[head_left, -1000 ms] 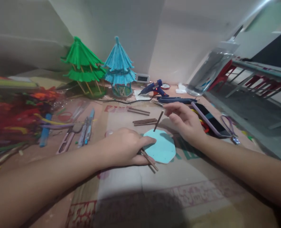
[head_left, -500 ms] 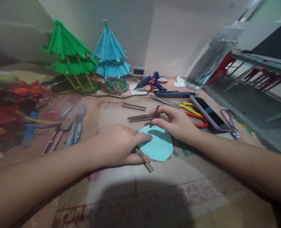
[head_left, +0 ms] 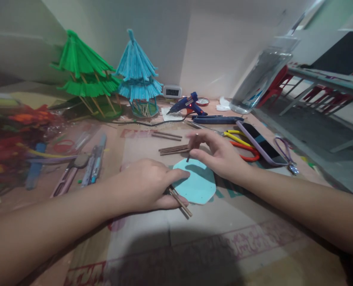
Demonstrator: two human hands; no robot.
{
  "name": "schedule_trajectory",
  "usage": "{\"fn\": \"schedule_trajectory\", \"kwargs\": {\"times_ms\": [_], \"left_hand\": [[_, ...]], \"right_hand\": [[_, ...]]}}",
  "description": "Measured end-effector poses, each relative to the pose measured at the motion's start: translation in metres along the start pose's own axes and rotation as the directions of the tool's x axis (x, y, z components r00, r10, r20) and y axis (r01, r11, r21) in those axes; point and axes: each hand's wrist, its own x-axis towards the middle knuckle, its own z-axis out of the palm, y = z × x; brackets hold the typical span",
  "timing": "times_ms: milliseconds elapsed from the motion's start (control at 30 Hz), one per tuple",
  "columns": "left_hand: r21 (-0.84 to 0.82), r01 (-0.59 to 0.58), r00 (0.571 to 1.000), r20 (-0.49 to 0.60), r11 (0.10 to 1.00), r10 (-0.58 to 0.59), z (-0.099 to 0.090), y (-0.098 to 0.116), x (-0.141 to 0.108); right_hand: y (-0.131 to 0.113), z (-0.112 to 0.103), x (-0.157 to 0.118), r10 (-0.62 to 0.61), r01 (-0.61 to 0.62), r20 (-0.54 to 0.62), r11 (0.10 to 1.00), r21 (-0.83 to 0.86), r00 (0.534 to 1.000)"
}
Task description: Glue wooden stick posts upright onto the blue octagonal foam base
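A light blue, many-sided foam piece (head_left: pixel 198 186) lies on the table. My left hand (head_left: pixel 152 180) rests at its left edge, one finger on top, with a few thin brown sticks (head_left: pixel 181 202) held under the palm and thumb. At the piece's upper edge, my right hand (head_left: pixel 212 151) pinches a short brown stick (head_left: pixel 189 157) standing nearly upright, mostly hidden by the fingers. Several brown sticks (head_left: pixel 173 149) lie just left of my right hand, and a few more (head_left: pixel 166 136) lie behind them.
Green (head_left: pixel 82 71) and blue (head_left: pixel 137 71) tiered models stand at the back left. Behind my hands are a glue gun (head_left: pixel 185 104), a box cutter (head_left: pixel 216 119), scissors (head_left: pixel 242 138), a phone (head_left: pixel 261 143) and a clear bottle (head_left: pixel 254 81). Pens (head_left: pixel 97 163) and red craft pieces lie left.
The fingers of my right hand have curled further over the stick, hiding its upper part. My left hand keeps its place on the blue piece. The whole view has shifted slightly.
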Motion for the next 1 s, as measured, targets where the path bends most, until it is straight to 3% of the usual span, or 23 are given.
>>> {"fn": "schedule_trajectory", "kwargs": {"times_ms": [100,200,300,633,733,800,1000], "left_hand": [[-0.018,0.006,1.000,0.001,1.000,-0.006,0.000,0.000,0.000],[-0.032,0.007,1.000,0.009,0.999,-0.007,0.001,0.000,0.001],[-0.034,0.009,1.000,0.013,0.999,-0.009,0.001,0.000,0.002],[-0.009,0.009,1.000,-0.004,1.000,-0.009,0.001,0.000,0.000],[-0.006,0.011,1.000,-0.018,1.000,-0.011,0.002,0.000,0.000],[-0.010,0.011,1.000,-0.019,1.000,-0.011,0.002,0.000,0.000],[-0.015,0.004,0.999,-0.032,1.000,-0.005,0.002,0.001,0.000]], "right_hand": [[0.001,-0.001,-0.003,-0.158,0.161,-0.120,0.987,0.008,0.980],[-0.003,-0.003,-0.005,-0.256,0.250,-0.098,0.966,-0.071,0.962],[-0.006,-0.005,-0.004,-0.277,0.271,-0.041,0.956,-0.113,0.960],[-0.007,-0.004,-0.005,-0.237,0.233,-0.028,0.968,-0.090,0.971],[-0.006,-0.003,-0.006,-0.164,0.164,-0.053,0.986,-0.016,0.985],[-0.001,-0.002,-0.004,-0.048,0.063,-0.128,0.991,0.121,0.991],[0.025,-0.004,0.010,0.268,-0.162,-0.192,0.884,0.438,0.944]]}}
